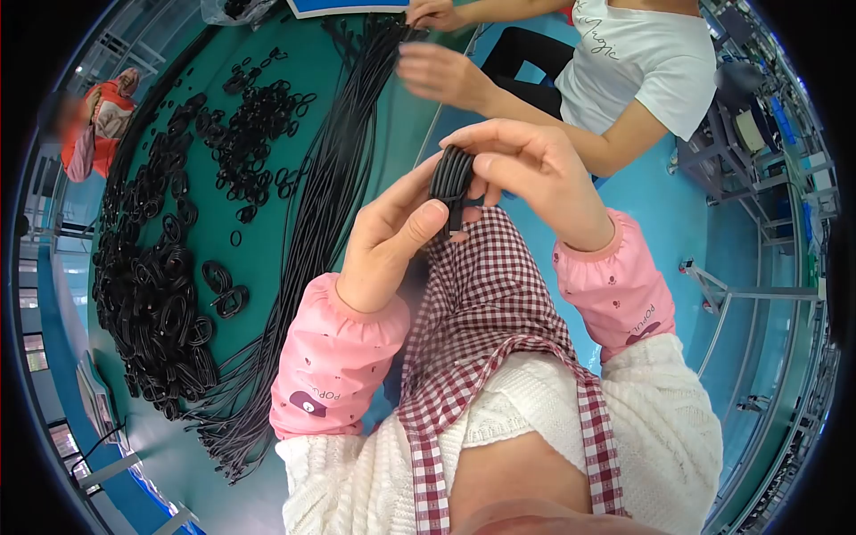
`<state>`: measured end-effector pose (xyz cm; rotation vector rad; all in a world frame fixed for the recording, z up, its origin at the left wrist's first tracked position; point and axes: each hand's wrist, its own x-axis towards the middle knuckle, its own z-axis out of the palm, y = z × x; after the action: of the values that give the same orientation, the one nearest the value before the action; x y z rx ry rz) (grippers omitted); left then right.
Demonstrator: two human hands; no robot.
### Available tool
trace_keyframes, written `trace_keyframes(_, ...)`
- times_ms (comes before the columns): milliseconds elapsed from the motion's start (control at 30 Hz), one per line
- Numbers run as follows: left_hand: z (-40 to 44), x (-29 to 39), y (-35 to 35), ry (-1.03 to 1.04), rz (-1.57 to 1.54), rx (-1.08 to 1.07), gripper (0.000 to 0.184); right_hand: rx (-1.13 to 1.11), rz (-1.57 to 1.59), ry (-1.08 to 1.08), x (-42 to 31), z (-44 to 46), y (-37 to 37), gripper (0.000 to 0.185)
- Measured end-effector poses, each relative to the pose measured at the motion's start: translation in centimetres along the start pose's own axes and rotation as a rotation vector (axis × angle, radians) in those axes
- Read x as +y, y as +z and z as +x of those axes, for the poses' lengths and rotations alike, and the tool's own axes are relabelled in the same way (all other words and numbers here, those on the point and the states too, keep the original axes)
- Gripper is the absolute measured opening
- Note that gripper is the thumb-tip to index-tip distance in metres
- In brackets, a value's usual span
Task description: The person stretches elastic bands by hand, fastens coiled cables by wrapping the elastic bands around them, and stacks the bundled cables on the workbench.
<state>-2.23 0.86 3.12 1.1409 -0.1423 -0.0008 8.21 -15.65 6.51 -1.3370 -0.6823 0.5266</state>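
White knit sweater [660,406] | black cable coil [452,175], compact, tightly looped | left hand [379,239], right hand [548,178] pinching it

Bench [227,343]: coiled cables [156,303] along the left side; small rings [259,116] between these and the long cable bundle [334,160] to their right. Far right, beside the bench: a co-worker [624,62]; far left, beyond it: another person [102,120].
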Motion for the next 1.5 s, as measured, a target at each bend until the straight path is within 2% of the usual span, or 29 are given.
trace_keyframes(133, -0.2, -0.2, -0.2, -0.035, 0.094, 0.023, 0.056, 0.008, -0.089, 0.01, -0.4, 0.0, 0.6, 0.02)
trace_keyframes(233, -0.1, -0.5, -0.2, 0.106, 0.231, 0.059, 0.056, 0.022, -0.068, -0.057, 0.6, 0.2, 1.0, 0.026)
trace_keyframes(333, -0.2, -1.0, -0.5, 0.104, 0.367, 0.106, 0.055, 0.016, -0.05, -0.026, 0.5, 0.3, 0.7, 0.026)
trace_keyframes(433, 0.0, 0.4, -0.8, -0.111, -0.076, -0.025, 0.057, 0.04, -0.077, 0.052, -0.5, 0.4, 0.5, 0.026)
trace_keyframes(667, -0.1, 0.4, -0.2, -0.186, -0.065, -0.037, 0.054, 0.087, -0.232, 0.061, 0.0, 0.3, 0.7, 0.025)
trace_keyframes(800, -0.4, -0.1, -1.9, -0.189, -0.309, -0.07, 0.052, 0.006, -0.112, 0.066, 0.1, 0.3, -0.1, 0.025)
trace_keyframes(867, -0.4, -0.2, -2.4, -0.198, -0.503, -0.128, 0.052, -0.017, -0.162, 0.036, 0.1, 0.1, 0.0, 0.026)
trace_keyframes(967, -0.8, -0.1, -1.8, -0.241, -0.449, -0.04, 0.054, -0.02, -0.198, 0.027, 0.0, 0.0, 0.2, 0.025)
trace_keyframes(1167, -1.3, -0.6, -2.0, -0.323, -0.576, 0.037, 0.053, 0.021, -0.281, 0.094, 0.2, 0.2, 1.0, 0.027)
trace_keyframes(1267, -1.6, -1.1, -2.7, -0.378, -0.778, -0.012, 0.053, 0.015, -0.183, 0.097, 0.7, 0.4, 1.0, 0.027)
trace_keyframes(1500, -1.7, -0.6, -2.1, -0.384, -0.787, -0.018, 0.05, -0.017, -0.159, 0.005, 1.5, 0.2, 1.6, 0.031)
